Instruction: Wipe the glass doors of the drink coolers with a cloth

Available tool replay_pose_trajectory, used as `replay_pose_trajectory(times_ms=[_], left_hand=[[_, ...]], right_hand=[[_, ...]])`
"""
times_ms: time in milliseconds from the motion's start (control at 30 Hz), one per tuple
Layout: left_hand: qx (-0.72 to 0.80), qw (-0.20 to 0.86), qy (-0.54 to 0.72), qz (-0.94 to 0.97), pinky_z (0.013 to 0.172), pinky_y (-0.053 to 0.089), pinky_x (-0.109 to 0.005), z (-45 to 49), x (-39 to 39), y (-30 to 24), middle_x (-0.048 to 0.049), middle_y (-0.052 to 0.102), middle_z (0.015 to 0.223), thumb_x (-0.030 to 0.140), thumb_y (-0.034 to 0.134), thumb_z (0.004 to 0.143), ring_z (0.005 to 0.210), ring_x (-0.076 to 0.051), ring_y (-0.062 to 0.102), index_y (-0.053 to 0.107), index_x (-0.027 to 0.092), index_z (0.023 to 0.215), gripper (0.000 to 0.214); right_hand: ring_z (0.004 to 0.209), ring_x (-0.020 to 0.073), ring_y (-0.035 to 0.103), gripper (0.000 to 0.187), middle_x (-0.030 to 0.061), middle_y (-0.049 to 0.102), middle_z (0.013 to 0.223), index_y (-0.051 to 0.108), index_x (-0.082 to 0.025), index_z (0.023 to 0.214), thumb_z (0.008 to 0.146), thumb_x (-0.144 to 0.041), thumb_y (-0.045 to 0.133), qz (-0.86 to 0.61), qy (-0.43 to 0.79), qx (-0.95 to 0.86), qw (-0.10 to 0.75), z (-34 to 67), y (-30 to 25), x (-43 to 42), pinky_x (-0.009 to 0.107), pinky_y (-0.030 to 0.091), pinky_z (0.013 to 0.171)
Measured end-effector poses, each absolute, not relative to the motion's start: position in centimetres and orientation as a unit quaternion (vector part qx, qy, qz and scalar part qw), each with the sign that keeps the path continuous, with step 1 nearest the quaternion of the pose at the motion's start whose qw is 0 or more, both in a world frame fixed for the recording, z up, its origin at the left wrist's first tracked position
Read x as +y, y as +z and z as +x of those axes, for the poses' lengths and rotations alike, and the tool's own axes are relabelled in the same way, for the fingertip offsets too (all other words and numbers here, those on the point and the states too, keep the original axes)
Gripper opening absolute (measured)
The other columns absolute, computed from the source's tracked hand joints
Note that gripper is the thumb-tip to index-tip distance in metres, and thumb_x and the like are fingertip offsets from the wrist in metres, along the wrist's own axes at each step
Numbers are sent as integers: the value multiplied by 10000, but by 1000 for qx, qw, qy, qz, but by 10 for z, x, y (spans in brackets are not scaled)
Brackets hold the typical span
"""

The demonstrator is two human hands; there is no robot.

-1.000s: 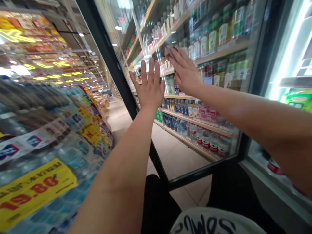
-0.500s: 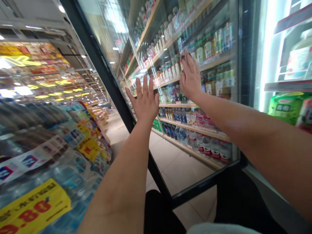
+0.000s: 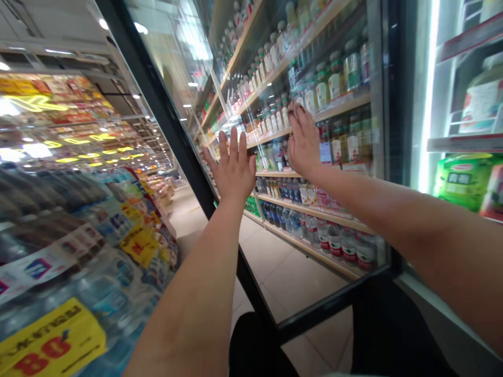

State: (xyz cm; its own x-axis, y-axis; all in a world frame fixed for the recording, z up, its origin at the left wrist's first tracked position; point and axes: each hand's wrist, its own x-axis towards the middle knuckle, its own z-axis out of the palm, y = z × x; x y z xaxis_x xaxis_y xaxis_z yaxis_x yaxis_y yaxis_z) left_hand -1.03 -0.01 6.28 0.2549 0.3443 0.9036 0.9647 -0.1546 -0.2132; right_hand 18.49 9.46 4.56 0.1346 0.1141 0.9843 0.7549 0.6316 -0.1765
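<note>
My left hand is spread against the glass door, fingers apart and nothing in them. To its right and a little higher, my right hand lies against the same pane with its fingers close together. A small greyish-brown crumpled piece, which looks like a cloth, shows at the right fingertips; most of it is hidden under the hand. The door stands swung open, its dark frame slanting past my left forearm.
Through the glass appear shelves of bottled drinks. On the right is a lit cooler with a green package on its shelf. At left stand stacked bottle packs with a yellow price sign. A tiled aisle runs beyond the door.
My right hand has slid down the glass and slightly left with the cloth. My left hand stays spread in nearly the same place. The view has shifted slightly.
</note>
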Motion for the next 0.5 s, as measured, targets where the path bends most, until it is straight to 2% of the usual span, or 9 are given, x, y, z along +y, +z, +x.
replay_pose_trajectory(times_ms=[67, 233, 367, 500], left_hand=[[-495, 427, -361, -665, 1227, -303, -462, -10, -1, 63, 45, 67, 1713, 488, 245, 1058, 1599, -217, -65, 240, 213, 1649, 652], [-496, 442, -350, -660, 1199, -345, -461, -11, 3, 62, 49, 54, 1711, 498, 191, 1058, 1590, -207, -106, 231, 204, 1648, 660], [-491, 446, -358, -657, 1208, -333, -435, -12, 5, 62, 61, 92, 1710, 527, 131, 1052, 1546, -141, -223, 234, 209, 1644, 680], [-493, 437, -359, -661, 1230, -286, -448, -11, 2, 61, 54, 84, 1711, 497, 158, 1052, 1535, -138, -243, 231, 217, 1641, 656]], right_hand=[[1589, 266, 209, 623, 63, 334, 1680, 421, -137, 1576, 969, -213, 302, -361, -253, -624, 645, 185, 44, 90, 524, 224, 1314], [1593, 255, 207, 639, 52, 303, 1694, 392, -176, 1593, 955, -189, 355, -391, -231, -632, 628, 179, 46, 78, 490, 233, 1317], [1582, 292, 219, 661, 72, 292, 1697, 388, -130, 1584, 924, -149, 372, -394, -220, -625, 637, 166, 52, 72, 507, 240, 1307], [1591, 266, 202, 660, 39, 308, 1690, 403, -176, 1570, 912, -145, 366, -358, -244, -649, 626, 158, 49, 70, 500, 234, 1316]])
